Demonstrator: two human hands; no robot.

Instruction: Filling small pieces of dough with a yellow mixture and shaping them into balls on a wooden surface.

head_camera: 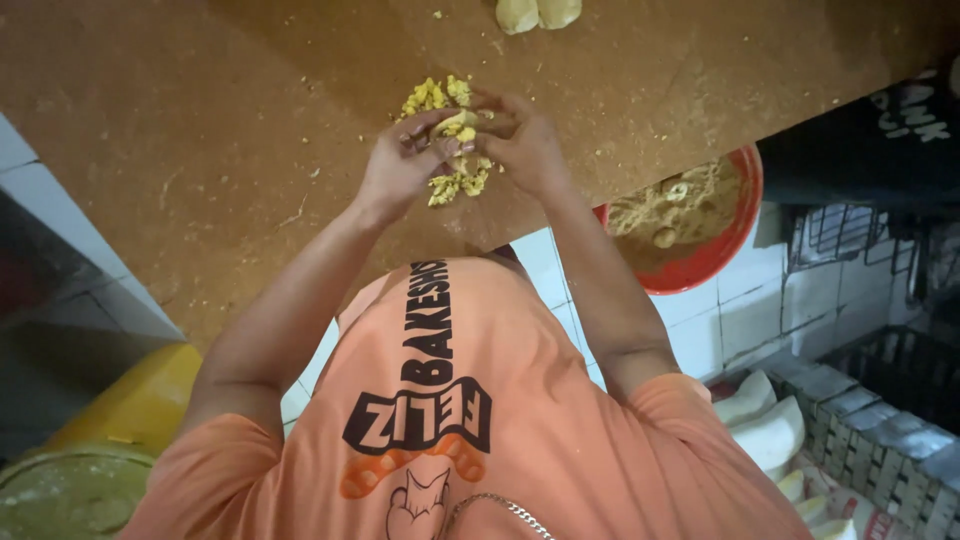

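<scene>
Both hands meet over the brown counter point(200, 130): the left hand point(400, 165) and right hand point(525, 150) are cupped closed around a lump of crumbly yellow dough point(455, 125), pressing it together. More crumbs point(458, 182) lie beneath. The step looks like gathering and compacting; next calls for a firmer squeeze. A red bowl point(735, 235) sits partly hidden under the counter edge; two dough balls point(537, 12) are cut off above.

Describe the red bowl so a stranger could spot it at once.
Start at the big brown worktable and follow its near edge past the right hand. The red bowl sits half tucked under that edge, holding tan crumbs. It is the only red, round thing there.
</scene>
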